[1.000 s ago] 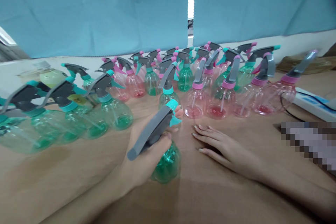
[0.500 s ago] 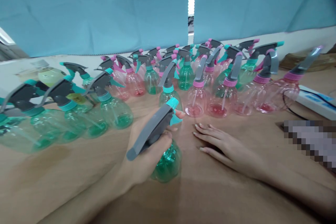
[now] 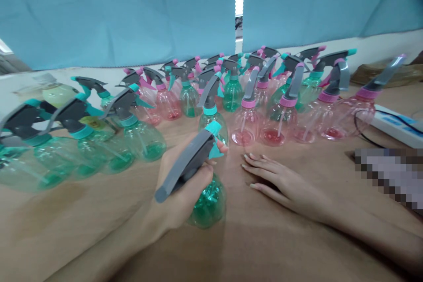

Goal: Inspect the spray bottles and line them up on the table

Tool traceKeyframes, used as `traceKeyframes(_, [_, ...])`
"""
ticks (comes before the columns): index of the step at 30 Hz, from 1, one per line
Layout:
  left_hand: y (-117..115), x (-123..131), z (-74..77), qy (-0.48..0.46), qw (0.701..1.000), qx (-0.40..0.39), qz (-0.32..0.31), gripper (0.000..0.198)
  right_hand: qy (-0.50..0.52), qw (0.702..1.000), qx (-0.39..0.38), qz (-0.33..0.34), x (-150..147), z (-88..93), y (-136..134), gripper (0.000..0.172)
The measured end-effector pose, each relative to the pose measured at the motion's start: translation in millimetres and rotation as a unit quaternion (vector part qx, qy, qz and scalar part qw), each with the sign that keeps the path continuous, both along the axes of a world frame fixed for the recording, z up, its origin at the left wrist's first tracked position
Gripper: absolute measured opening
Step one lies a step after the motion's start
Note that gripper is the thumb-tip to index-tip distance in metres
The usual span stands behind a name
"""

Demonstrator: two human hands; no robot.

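Observation:
My left hand (image 3: 180, 189) is closed round the neck of a green spray bottle (image 3: 209, 205) at the middle front. This bottle has a grey head with a turquoise nozzle and trigger, pointing away and to the right. A fingertip shows by the trigger; the bottle's neck is hidden behind my fingers. Flat on the wooden table (image 3: 264, 246), my right hand (image 3: 280, 183) holds nothing, its fingers spread toward the held bottle. Just beyond my left hand stands another green spray bottle (image 3: 213, 120), and past my right fingertips a pink spray bottle (image 3: 245, 130).
Several green spray bottles (image 3: 145, 143) line the left side, and several pink ones (image 3: 272, 134) stand at centre right, with mixed rows behind. A white power strip (image 3: 396, 128) with a black cable lies at right. A blue curtain (image 3: 132, 13) hangs behind.
The whole view has shifted slightly, so everything appears a little further left and higher. My left hand keeps its grip on the green spray bottle; my right hand stays flat.

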State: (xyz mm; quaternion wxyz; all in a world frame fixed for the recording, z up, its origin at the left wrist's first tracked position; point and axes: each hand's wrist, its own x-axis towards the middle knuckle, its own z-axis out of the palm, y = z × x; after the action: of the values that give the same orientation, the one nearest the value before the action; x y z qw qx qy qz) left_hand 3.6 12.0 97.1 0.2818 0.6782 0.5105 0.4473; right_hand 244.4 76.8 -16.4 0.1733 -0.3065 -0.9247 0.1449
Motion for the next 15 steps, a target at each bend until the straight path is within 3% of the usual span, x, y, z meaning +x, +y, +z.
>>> traceKeyframes(15, [-0.8,-3.8,-7.4,0.008,1.0,-0.012,0.018,0.018,0.009,1.0,-0.016,-0.005,0.3,3.1,-1.8,0.048])
